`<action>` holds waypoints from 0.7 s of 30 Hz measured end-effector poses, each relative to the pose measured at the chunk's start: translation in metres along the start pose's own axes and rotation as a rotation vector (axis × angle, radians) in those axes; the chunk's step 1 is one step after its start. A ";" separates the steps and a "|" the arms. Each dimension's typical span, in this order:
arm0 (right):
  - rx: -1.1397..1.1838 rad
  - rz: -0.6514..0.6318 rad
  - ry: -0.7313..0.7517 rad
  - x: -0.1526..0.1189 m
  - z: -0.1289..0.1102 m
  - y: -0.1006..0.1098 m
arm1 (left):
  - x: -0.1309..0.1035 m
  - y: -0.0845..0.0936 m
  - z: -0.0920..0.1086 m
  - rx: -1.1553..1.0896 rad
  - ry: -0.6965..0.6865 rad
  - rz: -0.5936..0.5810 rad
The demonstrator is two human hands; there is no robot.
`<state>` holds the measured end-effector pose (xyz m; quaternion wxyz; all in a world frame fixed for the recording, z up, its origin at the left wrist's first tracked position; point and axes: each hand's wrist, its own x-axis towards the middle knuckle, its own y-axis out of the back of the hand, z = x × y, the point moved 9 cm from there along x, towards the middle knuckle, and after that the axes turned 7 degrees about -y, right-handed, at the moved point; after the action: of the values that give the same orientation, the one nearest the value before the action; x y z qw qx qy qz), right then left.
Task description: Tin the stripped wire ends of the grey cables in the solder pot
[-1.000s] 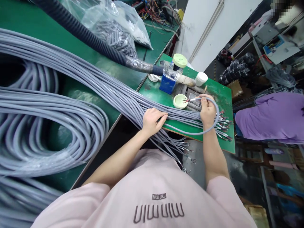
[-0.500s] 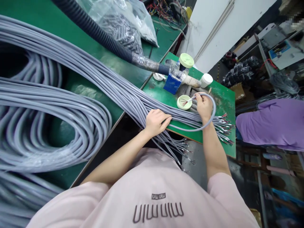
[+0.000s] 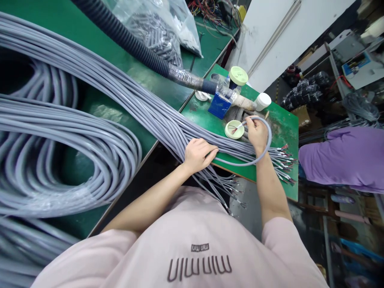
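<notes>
Holding hand: the right hand (image 3: 257, 134) has its fingers clamped on the single cable (image 3: 270, 138), close to the stripped end.
Single cable: grey; loops round the right side of the right hand, then runs left to the left hand (image 3: 198, 156).
Stripped end: red and dark conductors (image 3: 235, 130) fan out at the mouth of the pale green cup (image 3: 228, 135) – contact with the contents cannot be told.
Supporting hand: the left hand lies palm down on the cable bundle (image 3: 135, 98); its thumb and forefinger tips are close together – whether they pinch a cable cannot be told.
Cable bundle: crosses from the far left of the large bench (image 3: 144, 77) to the right, with most ends lying on the small bench (image 3: 288, 126).
Hanging ends: a second group (image 3: 234, 185) drops past the near edge of the small bench.
Beyond the cup: blue box (image 3: 219, 106), ribbed hose (image 3: 141, 52) and white jar (image 3: 263, 101).
Left side: grey cable coil (image 3: 129, 152) on the large bench.
</notes>
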<state>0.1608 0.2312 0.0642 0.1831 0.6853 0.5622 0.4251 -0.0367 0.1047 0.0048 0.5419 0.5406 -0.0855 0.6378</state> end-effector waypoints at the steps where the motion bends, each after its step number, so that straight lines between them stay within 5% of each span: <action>1: 0.000 0.003 0.005 0.000 0.000 0.000 | 0.000 0.000 0.000 0.001 -0.003 0.002; 13: 0.000 -0.013 0.035 -0.007 0.003 -0.002 | 0.001 0.001 0.002 0.004 -0.014 0.002; 21: -0.014 0.272 0.077 -0.007 0.017 0.062 | -0.001 0.000 0.000 0.013 0.009 -0.007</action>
<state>0.2123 0.2100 0.0966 0.1070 0.7371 0.4680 0.4757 -0.0372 0.1044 0.0042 0.5410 0.5412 -0.0771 0.6391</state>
